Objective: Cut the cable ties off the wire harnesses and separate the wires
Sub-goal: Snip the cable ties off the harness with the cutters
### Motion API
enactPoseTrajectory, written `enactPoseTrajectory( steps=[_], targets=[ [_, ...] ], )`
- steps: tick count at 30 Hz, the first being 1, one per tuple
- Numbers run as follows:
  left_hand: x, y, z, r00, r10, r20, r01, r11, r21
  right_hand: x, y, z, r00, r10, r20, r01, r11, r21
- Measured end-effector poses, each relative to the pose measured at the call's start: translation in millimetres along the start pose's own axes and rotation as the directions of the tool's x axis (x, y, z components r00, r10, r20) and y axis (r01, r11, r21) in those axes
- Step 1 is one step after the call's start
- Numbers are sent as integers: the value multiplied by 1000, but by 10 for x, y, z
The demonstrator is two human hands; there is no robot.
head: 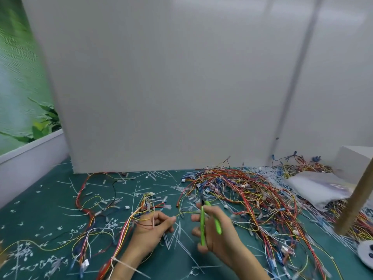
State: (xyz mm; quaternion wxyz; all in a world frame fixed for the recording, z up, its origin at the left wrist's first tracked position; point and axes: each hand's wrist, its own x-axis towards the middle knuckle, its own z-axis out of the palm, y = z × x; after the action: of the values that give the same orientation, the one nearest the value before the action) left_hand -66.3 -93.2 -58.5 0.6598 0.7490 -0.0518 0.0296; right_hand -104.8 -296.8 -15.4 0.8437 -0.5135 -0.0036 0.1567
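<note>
My left hand (153, 225) pinches a yellow wire (184, 213) that runs right from its fingertips, with a multicoloured wire harness (129, 221) draped over its wrist side. My right hand (215, 229) grips green-handled cutters (203, 221), held upright with the dark jaws at the top, close to the yellow wire. A large tangle of red, yellow and blue harnesses (252, 195) lies to the right on the green mat (60, 201). Cut white cable ties (175, 237) are scattered under and around both hands.
A white panel (161, 87) stands upright at the back of the mat. A white bag (316, 186) and a white block (355, 160) sit at the right. A slanted wooden post (357, 199) rises at the right edge above a round white base (366, 253).
</note>
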Motion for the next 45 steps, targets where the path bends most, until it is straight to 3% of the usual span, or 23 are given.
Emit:
enactPoseTrajectory(
  steps=[2, 3, 6, 8, 16, 25, 29, 31, 33, 35, 40, 45],
  targets=[
    [6, 46, -30, 999, -33, 41, 33, 999, -9, 14, 102, 36, 989, -148, 28, 150, 942, -300],
    [12, 70, -54, 997, -47, 57, 48, 999, -7, 13, 162, 43, 978, -184, 100, 208, 906, -369],
    [13, 102, -124, 992, -94, 83, 96, 995, -21, -44, 247, 107, 928, -59, 369, 178, 938, -298],
    [-16, 108, -130, 987, -126, 97, 131, 990, -48, -64, 264, 146, 889, -29, 457, 169, 949, -268],
    [-59, 238, -135, 955, -221, 198, 242, 966, -88, -100, 229, 206, 960, -126, 251, 226, 877, -423],
    [-117, 329, -224, 931, -167, 325, 251, 938, -238, -49, 223, 166, 949, -280, 141, 310, 766, -563],
    [-96, 251, -172, 974, -90, 207, 151, 942, -300, -44, 193, 106, 895, -436, 95, 353, 562, -748],
    [-53, 243, -171, 994, -51, 101, 84, 930, -357, -69, 159, 73, 838, -519, 168, 394, 363, -844],
    [-17, 234, -184, 1000, -16, -15, 9, 925, -379, -106, 115, 47, 814, -514, 270, 384, 127, -915],
    [6, 207, -194, 994, 12, -109, -50, 932, -358, -144, 75, 35, 813, -491, 314, 346, -27, -938],
    [12, 143, -144, 979, 108, -176, -151, 955, -255, -170, 66, 46, 896, -337, 290, 249, -160, -955],
    [35, 52, -123, 975, 169, -143, -191, 969, -159, -166, 69, 45, 913, -314, 259, 215, -168, -962]
  ],
)
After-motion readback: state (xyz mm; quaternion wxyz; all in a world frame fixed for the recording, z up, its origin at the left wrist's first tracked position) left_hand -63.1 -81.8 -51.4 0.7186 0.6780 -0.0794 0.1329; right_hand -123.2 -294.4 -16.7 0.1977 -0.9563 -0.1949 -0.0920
